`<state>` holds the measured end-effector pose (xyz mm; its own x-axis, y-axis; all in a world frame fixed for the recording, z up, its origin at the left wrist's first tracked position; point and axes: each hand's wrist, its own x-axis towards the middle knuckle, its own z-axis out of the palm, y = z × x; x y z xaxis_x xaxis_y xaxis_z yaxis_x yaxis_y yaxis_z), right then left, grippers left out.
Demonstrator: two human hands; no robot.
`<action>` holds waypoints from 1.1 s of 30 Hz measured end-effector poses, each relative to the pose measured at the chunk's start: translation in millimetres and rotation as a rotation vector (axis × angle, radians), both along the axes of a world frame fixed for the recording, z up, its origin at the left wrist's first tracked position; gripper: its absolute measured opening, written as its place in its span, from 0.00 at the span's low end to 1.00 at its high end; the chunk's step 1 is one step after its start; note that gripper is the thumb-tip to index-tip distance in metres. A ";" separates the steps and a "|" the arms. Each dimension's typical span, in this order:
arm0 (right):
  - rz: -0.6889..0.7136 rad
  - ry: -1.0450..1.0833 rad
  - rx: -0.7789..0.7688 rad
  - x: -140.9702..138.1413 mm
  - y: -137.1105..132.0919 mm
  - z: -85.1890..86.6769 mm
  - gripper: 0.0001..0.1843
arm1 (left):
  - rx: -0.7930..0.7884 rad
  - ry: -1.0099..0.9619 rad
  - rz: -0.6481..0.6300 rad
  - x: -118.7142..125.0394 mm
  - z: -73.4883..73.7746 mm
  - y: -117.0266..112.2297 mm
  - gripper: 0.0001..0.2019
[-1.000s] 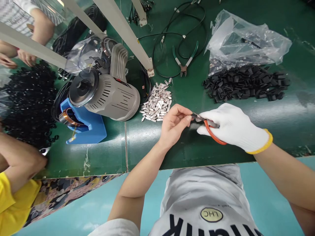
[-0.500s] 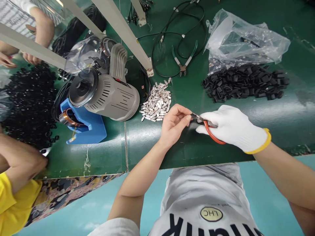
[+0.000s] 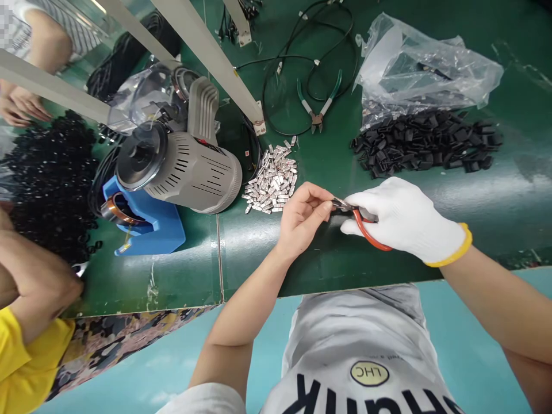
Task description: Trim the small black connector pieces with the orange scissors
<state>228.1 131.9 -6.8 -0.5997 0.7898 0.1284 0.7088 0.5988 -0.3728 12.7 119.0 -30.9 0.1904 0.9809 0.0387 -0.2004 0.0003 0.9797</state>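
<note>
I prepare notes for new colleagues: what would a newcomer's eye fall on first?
Probably the white-gloved right hand right of centre, its red-handled pliers pointing at the bare left hand. Next, the shiny metal pile beyond the left hand, with the grey machine to its left. The black pile lies farther right.

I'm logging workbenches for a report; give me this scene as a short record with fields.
Right hand: gloved in white, gripping red-handled pliers
Left hand: bare, pinching a small piece, mostly hidden, at the end of those pliers
Beside left hand: pile of metal parts
Beyond right hand: pile of black pieces, clear plastic bag behind
Second tool: green-handled pliers, lying on the bench
Left side: grey machine, blue tape holder
Other people: yellow sleeve, lower left; hands, upper left
</note>
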 end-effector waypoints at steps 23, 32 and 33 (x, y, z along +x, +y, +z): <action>0.027 0.020 -0.024 0.4 1.1 -0.4 0.20 | 0.053 0.003 -0.010 1.4 3.2 -1.4 0.10; 0.010 0.052 -0.076 -0.2 1.8 1.8 0.20 | 0.036 0.004 0.001 1.2 4.9 -1.8 0.12; 0.012 0.049 -0.079 -0.3 1.9 1.8 0.19 | 0.034 0.006 0.002 1.2 4.9 -1.8 0.12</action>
